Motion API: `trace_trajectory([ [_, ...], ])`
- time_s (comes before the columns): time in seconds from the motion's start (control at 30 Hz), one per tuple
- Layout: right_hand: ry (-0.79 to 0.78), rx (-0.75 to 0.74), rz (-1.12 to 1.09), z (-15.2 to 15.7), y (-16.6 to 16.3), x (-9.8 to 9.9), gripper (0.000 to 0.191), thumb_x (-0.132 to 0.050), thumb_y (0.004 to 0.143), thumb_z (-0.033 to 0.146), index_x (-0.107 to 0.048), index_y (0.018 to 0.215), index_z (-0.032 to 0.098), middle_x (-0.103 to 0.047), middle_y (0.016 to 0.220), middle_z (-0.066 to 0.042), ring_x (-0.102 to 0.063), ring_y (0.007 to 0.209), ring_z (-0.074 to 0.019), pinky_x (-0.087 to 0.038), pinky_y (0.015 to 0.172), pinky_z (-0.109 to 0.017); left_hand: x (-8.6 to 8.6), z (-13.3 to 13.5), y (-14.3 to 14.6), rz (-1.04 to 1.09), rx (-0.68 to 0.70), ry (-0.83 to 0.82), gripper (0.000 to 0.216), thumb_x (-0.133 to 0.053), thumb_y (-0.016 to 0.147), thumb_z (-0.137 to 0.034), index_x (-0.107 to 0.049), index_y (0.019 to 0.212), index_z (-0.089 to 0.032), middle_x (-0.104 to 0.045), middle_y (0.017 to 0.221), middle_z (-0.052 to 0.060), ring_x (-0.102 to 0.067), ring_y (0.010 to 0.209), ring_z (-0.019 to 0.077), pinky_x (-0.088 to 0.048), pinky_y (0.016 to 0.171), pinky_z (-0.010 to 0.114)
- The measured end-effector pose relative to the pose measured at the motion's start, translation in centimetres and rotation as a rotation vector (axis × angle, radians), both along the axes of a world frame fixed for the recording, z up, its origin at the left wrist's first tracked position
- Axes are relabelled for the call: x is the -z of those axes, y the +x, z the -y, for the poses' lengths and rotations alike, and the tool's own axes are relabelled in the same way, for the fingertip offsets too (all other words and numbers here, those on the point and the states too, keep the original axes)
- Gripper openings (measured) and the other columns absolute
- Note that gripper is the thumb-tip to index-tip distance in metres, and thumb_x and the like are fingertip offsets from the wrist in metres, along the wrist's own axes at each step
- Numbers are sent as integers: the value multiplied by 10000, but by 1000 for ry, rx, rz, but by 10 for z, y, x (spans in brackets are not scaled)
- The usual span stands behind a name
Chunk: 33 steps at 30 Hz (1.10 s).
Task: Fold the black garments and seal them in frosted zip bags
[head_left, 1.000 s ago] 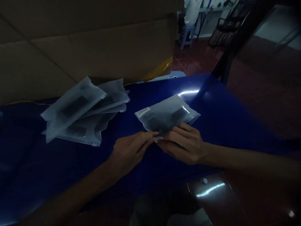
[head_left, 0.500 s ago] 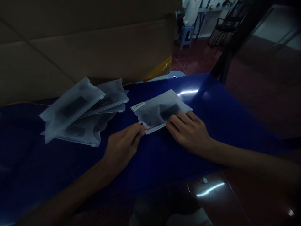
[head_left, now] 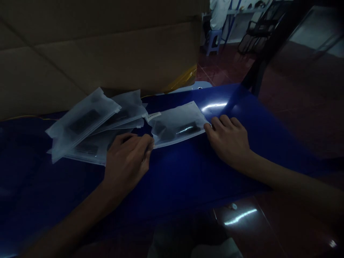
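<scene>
A frosted zip bag [head_left: 174,120] with a dark item inside and a white label at its left corner lies on the blue surface. My left hand [head_left: 131,150] pinches its near left corner, fingers closed. At the near right corner, my right hand [head_left: 228,139] grips the bag between thumb and fingers. The bag's zip edge runs taut between both hands. Left of it rests a pile of several similar zip bags [head_left: 83,118] holding dark contents, partly covered by my left hand.
A large cardboard box [head_left: 115,57] stands behind the blue tabletop [head_left: 177,179]. Yellow tape [head_left: 182,80] hangs at its corner. Beyond are a seated person [head_left: 218,14], a blue stool [head_left: 213,41] and a black chair [head_left: 259,28]. A dark post [head_left: 263,64] rises at the right.
My left hand has slid left along the zip edge to the bag's corner. My right hand has moved right to the other corner, and the bag has shifted slightly left.
</scene>
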State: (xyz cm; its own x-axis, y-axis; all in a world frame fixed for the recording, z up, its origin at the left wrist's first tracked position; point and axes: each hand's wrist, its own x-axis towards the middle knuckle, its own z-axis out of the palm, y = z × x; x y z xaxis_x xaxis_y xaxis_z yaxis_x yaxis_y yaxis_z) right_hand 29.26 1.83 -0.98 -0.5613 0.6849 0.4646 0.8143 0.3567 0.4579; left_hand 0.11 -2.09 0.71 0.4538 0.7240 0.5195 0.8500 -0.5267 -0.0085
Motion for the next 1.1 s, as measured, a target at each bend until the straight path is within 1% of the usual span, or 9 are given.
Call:
trace_trajectory([
  [0.17, -113, -155, -92, -8, 3, -3, 227, -535, 918, 36, -722, 871, 156, -672, 941, -119, -567, 887, -260, -479, 720, -388, -1, -3, -4, -80, 30, -64, 149, -536, 937, -73, -579, 974, -211, -723, 858, 21, -722, 919, 257, -566, 921, 457],
  [0.27, -271, -364, -247, -16, 7, -3, 154, -583, 860, 64, -713, 873, 145, -620, 1301, -191, -567, 1223, -355, -559, 905, -481, 0, -7, -8, -58, 58, -62, 144, -557, 919, -97, -573, 1013, -206, -719, 897, 37, -712, 970, 269, -580, 943, 470],
  [0.4, -553, -627, -381, -20, 8, -2, 78, -601, 817, 108, -641, 804, 174, -387, 1608, -189, -257, 1574, -408, -382, 1221, -611, -1, -4, -9, -16, 98, -86, 158, -549, 909, -125, -564, 1044, -206, -665, 814, -1, -692, 821, 213, -572, 997, 478],
  [0.53, -710, -669, -384, -17, 7, -6, 82, -572, 815, 118, -579, 822, 199, -433, 1588, -201, -355, 1548, -344, -386, 1232, -578, -4, 3, -3, -23, 176, -137, 233, -536, 870, -198, -565, 1101, -191, -645, 841, 30, -669, 900, 263, -582, 925, 512],
  [0.63, -729, -706, -399, -11, 5, -12, 73, -581, 771, 137, -558, 772, 206, -514, 1514, -193, -483, 1446, -345, -427, 1181, -576, -3, 7, 4, -28, 181, -131, 386, -559, 932, -323, -556, 1281, -159, -659, 1163, 140, -638, 1124, 336, -569, 946, 541],
  [0.77, -665, -772, -485, -1, -2, -11, 67, -636, 766, 251, -586, 769, 206, -641, 1320, -154, -627, 1211, -325, -480, 1075, -577, 8, 7, 9, -78, 176, -237, 742, -529, 1015, -510, -295, 1609, -132, -398, 1605, 238, -384, 1502, 421, -399, 1183, 635],
  [0.87, -567, -730, -460, 3, -9, -2, 381, -600, 939, 398, -639, 1214, 138, -592, 1454, -195, -527, 1390, -343, -426, 1157, -584, 17, 5, 10, -97, 180, -358, 925, -478, 1027, -648, -43, 1687, -168, -203, 1733, 207, -190, 1604, 414, -278, 1261, 643],
  [0.93, -557, -678, -393, 4, -13, 5, 662, -529, 1023, 486, -421, 1525, 68, -447, 1614, -228, -329, 1561, -335, -328, 1250, -578, 21, 4, 9, -89, 176, -410, 961, -447, 1028, -685, 55, 1690, -200, -136, 1759, 174, -129, 1621, 399, -244, 1278, 638],
  [1.1, -584, -610, -301, 4, -18, 14, 848, -424, 1062, 610, -223, 1631, 13, -290, 1694, -253, -177, 1621, -315, -224, 1312, -563, 26, 4, 8, -83, 166, -456, 963, -416, 1035, -701, 110, 1685, -223, -78, 1772, 140, -82, 1632, 371, -217, 1298, 616],
])
